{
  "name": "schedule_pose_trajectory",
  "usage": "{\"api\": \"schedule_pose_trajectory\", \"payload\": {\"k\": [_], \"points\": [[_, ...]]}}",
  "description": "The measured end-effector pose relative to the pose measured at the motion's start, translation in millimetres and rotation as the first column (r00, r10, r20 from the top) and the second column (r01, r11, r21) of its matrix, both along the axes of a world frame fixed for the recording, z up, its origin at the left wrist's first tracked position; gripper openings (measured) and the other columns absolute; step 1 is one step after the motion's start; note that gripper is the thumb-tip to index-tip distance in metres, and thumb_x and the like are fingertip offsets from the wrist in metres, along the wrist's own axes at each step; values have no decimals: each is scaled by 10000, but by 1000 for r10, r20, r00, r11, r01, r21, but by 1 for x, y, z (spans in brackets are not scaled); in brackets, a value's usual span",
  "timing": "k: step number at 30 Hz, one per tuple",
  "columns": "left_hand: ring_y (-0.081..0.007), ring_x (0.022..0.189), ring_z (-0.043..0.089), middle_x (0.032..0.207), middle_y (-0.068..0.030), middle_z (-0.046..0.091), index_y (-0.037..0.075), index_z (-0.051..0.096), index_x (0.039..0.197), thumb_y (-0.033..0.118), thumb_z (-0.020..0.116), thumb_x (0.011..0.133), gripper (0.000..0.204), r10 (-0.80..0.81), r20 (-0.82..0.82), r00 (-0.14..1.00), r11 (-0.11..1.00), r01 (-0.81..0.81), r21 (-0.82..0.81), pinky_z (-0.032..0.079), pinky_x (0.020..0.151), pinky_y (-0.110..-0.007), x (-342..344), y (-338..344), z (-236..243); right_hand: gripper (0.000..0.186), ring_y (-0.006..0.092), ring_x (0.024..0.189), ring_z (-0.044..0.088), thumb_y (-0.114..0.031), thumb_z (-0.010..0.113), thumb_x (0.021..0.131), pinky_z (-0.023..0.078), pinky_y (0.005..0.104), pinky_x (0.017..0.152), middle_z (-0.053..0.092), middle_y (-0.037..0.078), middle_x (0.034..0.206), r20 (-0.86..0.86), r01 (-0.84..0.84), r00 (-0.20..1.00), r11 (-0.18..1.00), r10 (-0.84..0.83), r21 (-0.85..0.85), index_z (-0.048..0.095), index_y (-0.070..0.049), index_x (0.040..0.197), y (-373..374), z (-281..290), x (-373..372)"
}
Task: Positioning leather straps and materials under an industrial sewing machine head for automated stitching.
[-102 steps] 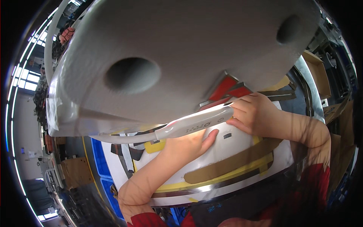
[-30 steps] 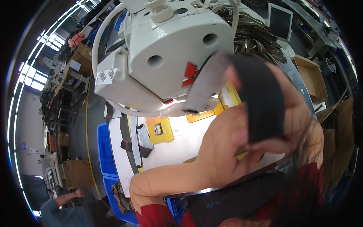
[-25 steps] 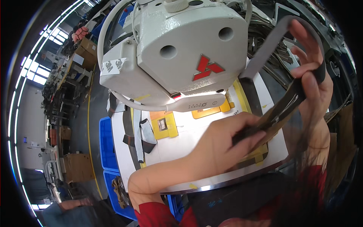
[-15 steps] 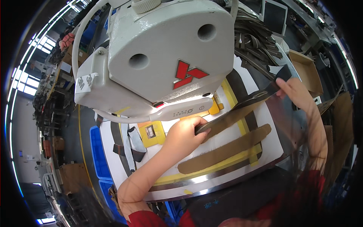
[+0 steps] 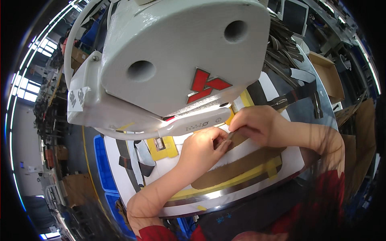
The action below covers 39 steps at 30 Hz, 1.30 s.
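My left hand pinches one end of a dark brown zippered strip over the white work surface, just below a white sewing machine head and its lamp bar. My right hand closes on the same strip beside the left; the strip runs beyond it toward the back right. A flat brown strip lies on yellow tape in front of the hands. A yellow plate is left of them, with grey and black strips farther left.
Blue bins stand left of the table. Many dark zipper strips are heaped at the back right, near a cardboard box and a monitor. Cardboard sheets stand at the right; a yellow floor line runs along the left.
My right hand has come down and leftward, beside my left hand, bringing the strip low under the machine head, after holding it raised at the right. My left hand stays near its place.
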<state>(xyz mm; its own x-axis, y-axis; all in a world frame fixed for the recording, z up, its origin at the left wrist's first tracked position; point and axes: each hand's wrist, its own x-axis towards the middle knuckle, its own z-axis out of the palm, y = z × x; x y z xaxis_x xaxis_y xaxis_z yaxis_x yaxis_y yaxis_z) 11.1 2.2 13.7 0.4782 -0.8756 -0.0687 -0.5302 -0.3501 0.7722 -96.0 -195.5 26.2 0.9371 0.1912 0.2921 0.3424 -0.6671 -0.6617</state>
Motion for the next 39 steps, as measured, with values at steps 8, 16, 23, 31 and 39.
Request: {"api": "schedule_pose_trajectory", "payload": {"k": [8,16,23,31,39], "points": [[-204,623,618,716,-70,649,50,650,819,126,732,816,112,69,128,989,985,-47,-167,484,597,-316,-5,-2,-5,248,310,751,639,-230,733,840,511,395,656,629,79,845,-114,18,993,999,-23,-47,604,-80,989,-3,16,-9],[-258,863,632,987,-93,664,90,655,1125,124,728,798,337,31,369,929,975,54,-217,477,746,-365,-7,0,-8,256,334,760,640,-309,679,869,505,415,664,646,121,811,-212,172,952,960,-220,-221,644,-62,926,-14,-4,-4],[-279,1044,577,1221,-102,598,101,568,1315,244,746,789,574,-14,630,777,983,125,-132,436,865,-407,-13,3,-10,301,349,796,649,-318,702,845,510,429,704,667,151,835,56,326,945,905,-323,-273,673,-33,940,-38,-17,35],[-284,1046,562,1235,-119,582,78,484,1401,317,745,806,693,-69,622,780,994,108,-26,421,859,-403,-12,2,-11,328,344,819,650,-304,725,815,504,408,721,677,158,865,-127,235,959,962,-253,-141,694,-9,955,-51,-4,31],[-290,1071,557,1260,-134,566,71,460,1421,336,742,811,722,-46,646,762,986,139,-93,414,856,-416,-8,1,-14,334,341,847,657,-308,733,806,512,409,764,695,150,918,-103,276,948,937,-302,-212,704,-28,986,-52,-9,34]]}}
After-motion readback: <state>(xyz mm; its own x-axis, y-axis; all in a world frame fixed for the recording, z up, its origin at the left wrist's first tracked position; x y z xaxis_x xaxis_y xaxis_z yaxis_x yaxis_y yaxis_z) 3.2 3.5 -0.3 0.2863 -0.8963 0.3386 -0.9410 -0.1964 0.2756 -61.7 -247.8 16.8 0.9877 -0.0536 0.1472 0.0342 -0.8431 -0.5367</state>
